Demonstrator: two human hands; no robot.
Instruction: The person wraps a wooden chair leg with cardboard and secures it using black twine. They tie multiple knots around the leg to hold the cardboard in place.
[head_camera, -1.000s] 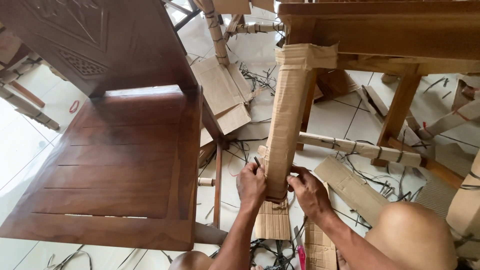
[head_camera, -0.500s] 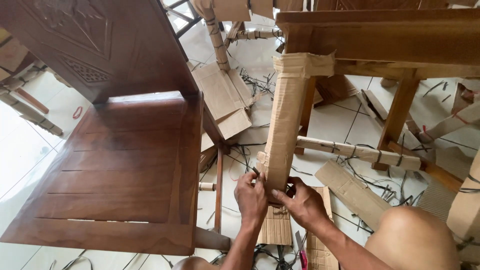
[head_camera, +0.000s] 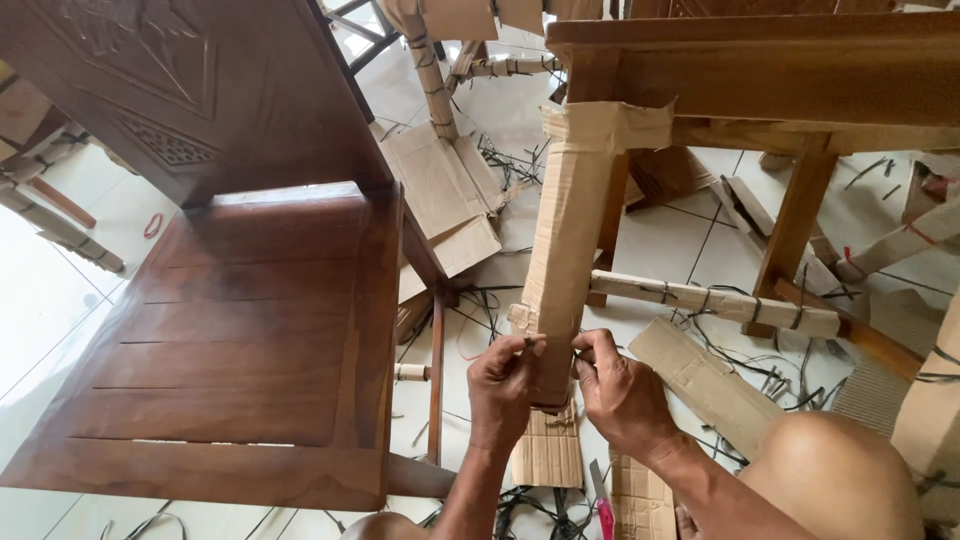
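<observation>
White tiled floor (head_camera: 60, 300) under cardboard scraps (head_camera: 700, 385); both hands' fingers pinching cardboard-wrapped leg (head_camera: 570, 250).

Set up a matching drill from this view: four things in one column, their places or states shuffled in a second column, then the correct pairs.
Things
1. wrapped leg
2. dark wooden chair
3. left hand
4. right hand

Places or states
A. stands unwrapped at the left of the view
B. grips the cardboard's lower left edge
C. covered in cardboard, taped at the top
D. pinches the cardboard's lower right edge

Pairs: 1-C, 2-A, 3-B, 4-D
</observation>
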